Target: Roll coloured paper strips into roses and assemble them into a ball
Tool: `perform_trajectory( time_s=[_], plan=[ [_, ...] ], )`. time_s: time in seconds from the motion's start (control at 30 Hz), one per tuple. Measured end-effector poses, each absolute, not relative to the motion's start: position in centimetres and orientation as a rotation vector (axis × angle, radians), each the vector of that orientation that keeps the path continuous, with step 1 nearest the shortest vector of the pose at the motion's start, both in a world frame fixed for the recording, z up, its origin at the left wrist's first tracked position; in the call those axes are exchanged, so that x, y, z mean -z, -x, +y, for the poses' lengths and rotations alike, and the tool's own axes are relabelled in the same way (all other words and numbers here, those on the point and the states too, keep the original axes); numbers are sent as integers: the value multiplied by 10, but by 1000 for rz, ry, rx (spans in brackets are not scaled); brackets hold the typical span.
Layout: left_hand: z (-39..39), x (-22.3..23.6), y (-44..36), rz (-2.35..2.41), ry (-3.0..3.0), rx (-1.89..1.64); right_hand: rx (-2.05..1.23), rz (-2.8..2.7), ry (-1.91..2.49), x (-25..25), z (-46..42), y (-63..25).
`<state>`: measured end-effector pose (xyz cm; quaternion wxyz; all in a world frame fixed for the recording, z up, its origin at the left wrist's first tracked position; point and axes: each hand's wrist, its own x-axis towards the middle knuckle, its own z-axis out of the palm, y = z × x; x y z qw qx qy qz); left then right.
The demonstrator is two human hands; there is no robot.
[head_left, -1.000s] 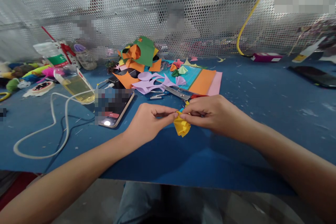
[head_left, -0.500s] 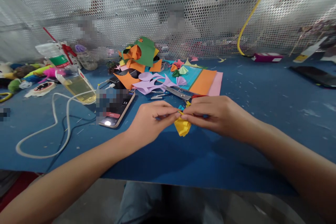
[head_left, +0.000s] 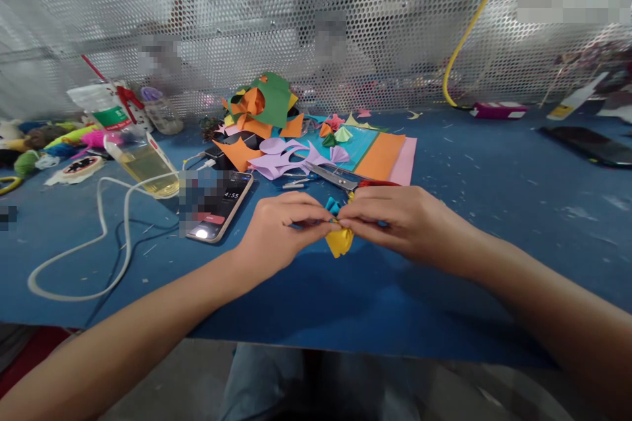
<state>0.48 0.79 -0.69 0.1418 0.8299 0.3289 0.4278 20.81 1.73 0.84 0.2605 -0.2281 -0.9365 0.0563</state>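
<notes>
Both of my hands meet over the blue table (head_left: 494,210) and pinch a small folded yellow paper piece (head_left: 338,242) with a bit of blue paper at its top. My left hand (head_left: 281,227) grips it from the left with fingers closed. My right hand (head_left: 395,217) pinches it from the right, fingers pressed together. The yellow paper hangs just below the fingertips, close above the table.
Scissors (head_left: 340,176) lie just behind my hands, beside purple cut paper (head_left: 284,158) and orange and pink sheets (head_left: 390,158). A pile of coloured scraps (head_left: 261,105) sits further back. A phone (head_left: 214,204), a white cable (head_left: 103,237) and a bottle (head_left: 141,158) are on the left. Perforated metal mesh closes the back.
My hands have drawn closer together and pressed the yellow paper tighter; less of it shows below the fingers. The blue bit now sticks out on top.
</notes>
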Motion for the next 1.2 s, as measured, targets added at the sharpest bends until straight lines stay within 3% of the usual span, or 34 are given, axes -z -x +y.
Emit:
perform_trajectory(
  time_s=[0.23,0.47,0.7,1.2],
  plan=[
    [9,7,-3,929,-2459,-1119,76,-2552,559,-5,15,-210],
    [11,9,-4,883,-2722,-1247,349,-2520,578,-3,14,-209],
    [11,12,-4,700,-2739,-1451,174,-2471,581,-10,9,-210],
    [7,8,-3,690,-2699,-1370,51,-2548,524,-4,6,-207]
  ],
)
